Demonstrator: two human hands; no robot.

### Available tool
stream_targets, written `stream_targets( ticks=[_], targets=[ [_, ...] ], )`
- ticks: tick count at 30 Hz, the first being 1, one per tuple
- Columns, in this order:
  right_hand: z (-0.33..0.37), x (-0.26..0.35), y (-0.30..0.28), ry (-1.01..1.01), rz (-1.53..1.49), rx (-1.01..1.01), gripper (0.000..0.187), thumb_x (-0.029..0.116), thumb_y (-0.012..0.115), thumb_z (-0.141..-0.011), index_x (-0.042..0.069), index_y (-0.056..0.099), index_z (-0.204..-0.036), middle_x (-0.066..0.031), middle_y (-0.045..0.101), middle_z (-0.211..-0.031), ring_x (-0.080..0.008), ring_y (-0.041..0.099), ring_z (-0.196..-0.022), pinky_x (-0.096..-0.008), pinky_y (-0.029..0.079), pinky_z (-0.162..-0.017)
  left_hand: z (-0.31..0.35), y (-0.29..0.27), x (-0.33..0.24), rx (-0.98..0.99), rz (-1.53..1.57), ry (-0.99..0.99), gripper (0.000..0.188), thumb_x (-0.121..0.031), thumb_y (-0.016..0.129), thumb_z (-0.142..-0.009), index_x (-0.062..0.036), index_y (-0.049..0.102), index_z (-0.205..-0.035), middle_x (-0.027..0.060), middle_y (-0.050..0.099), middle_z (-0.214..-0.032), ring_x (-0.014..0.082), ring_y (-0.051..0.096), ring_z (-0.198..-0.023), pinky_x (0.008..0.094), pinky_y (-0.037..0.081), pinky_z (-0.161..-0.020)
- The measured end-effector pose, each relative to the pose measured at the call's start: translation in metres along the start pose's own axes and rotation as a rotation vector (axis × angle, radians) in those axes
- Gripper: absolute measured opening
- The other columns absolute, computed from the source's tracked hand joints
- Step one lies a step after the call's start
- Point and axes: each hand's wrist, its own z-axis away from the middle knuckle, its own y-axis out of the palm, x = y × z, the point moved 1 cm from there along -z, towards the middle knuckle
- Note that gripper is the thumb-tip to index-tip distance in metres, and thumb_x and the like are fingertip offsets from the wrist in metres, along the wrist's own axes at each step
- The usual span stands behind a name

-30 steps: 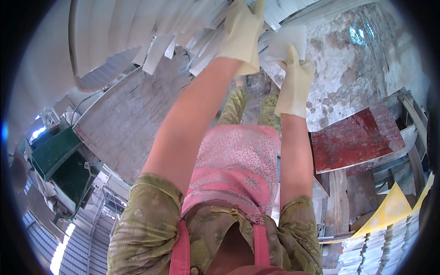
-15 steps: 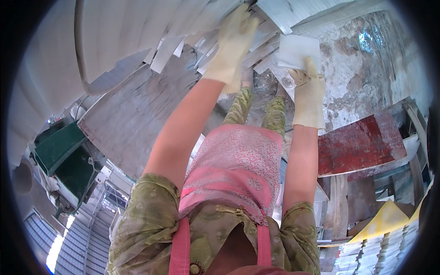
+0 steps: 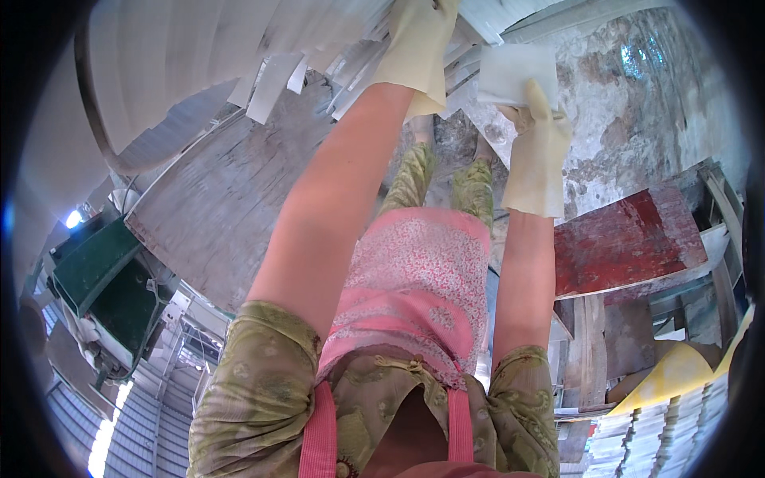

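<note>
White sheet (image 3: 516, 68): it is in the right hand (image 3: 539, 131); in the view it lies over the mottled grey surface (image 3: 629, 135).
Right glove: it is closed on the near edge of the sheet, with the thumb over the face.
Left hand (image 3: 422, 44): it is apart from the right hand, beside the pale strips (image 3: 355, 89); I cannot tell whether it grips something.
Step in hand: in my judgement, the sheet is being held while the left hand works near the strips.
Next move: it seems to call for a firm hold on the sheet's edge, without bending it.
Cut off: the left fingertips, at the upper border.
Hidden: most of the right fingers.
Hard to make out: whether the grey surface is floor or worktop.
</note>
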Motion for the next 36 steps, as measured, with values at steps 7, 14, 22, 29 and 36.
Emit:
stream_targets(
  ticks=[7,14,22,29,36],
  targets=[
    [-0.002,0.009,0.002,-0.02,0.136,0.029,0.04,0.022,0.068,-0.094,-0.011,0.062,-0.117,-0.0139,0.069,-0.104,-0.017,0.069,-0.093,-0.0298,0.057,-0.085,-0.007,-0.004,-0.005,0.152,-0.06,-0.106,0.053,-0.046,0.053,-0.098,0.0034,0.062,-0.113,0.0323,0.065,-0.111,0.0473,0.061,-0.107,0.0518,0.048,-0.093],
    [-0.019,0.005,-0.035,0.042,0.231,0.004,0.043,0.026,0.073,-0.091,-0.01,0.062,-0.112,-0.0134,0.069,-0.102,-0.0164,0.068,-0.09,-0.0293,0.057,-0.083,-0.003,-0.005,-0.02,0.146,-0.199,-0.194,0.06,-0.05,0.049,-0.1,0.0052,0.059,-0.122,0.0338,0.063,-0.118,0.0461,0.059,-0.115,0.0503,0.046,-0.099],
    [-0.048,-0.016,-0.077,0.15,0.243,0.198,0.029,0.013,0.073,-0.091,-0.009,0.064,-0.106,-0.0115,0.064,-0.091,-0.0197,0.067,-0.079,-0.0315,0.058,-0.078,0.036,-0.049,-0.038,0.171,0.267,-0.549,0.055,-0.033,0.059,-0.095,0.0037,0.054,-0.135,0.0247,0.06,-0.131,0.031,0.058,-0.122,0.0387,0.046,-0.103],
    [-0.072,-0.02,-0.053,0.306,0.171,0.161,0.044,0.019,0.079,-0.086,-0.007,0.054,-0.11,-0.0112,0.066,-0.098,-0.0155,0.062,-0.078,-0.0301,0.051,-0.073,0.117,-0.086,0.03,0.219,0.52,-0.739,0.057,-0.036,0.068,-0.09,0.0014,0.059,-0.132,0.0179,0.067,-0.124,0.0218,0.061,-0.119,0.0327,0.045,-0.101],
    [-0.051,-0.009,-0.03,0.198,0.12,0.082,0.045,0.02,0.078,-0.086,-0.009,0.056,-0.112,-0.0138,0.068,-0.104,-0.0186,0.066,-0.087,-0.0326,0.053,-0.077,0.121,-0.091,0.012,0.243,0.335,-0.51,0.049,-0.026,0.057,-0.099,0.0061,0.055,-0.136,0.0163,0.064,-0.131,0.0228,0.06,-0.124,0.0353,0.046,-0.105]
  ],
)
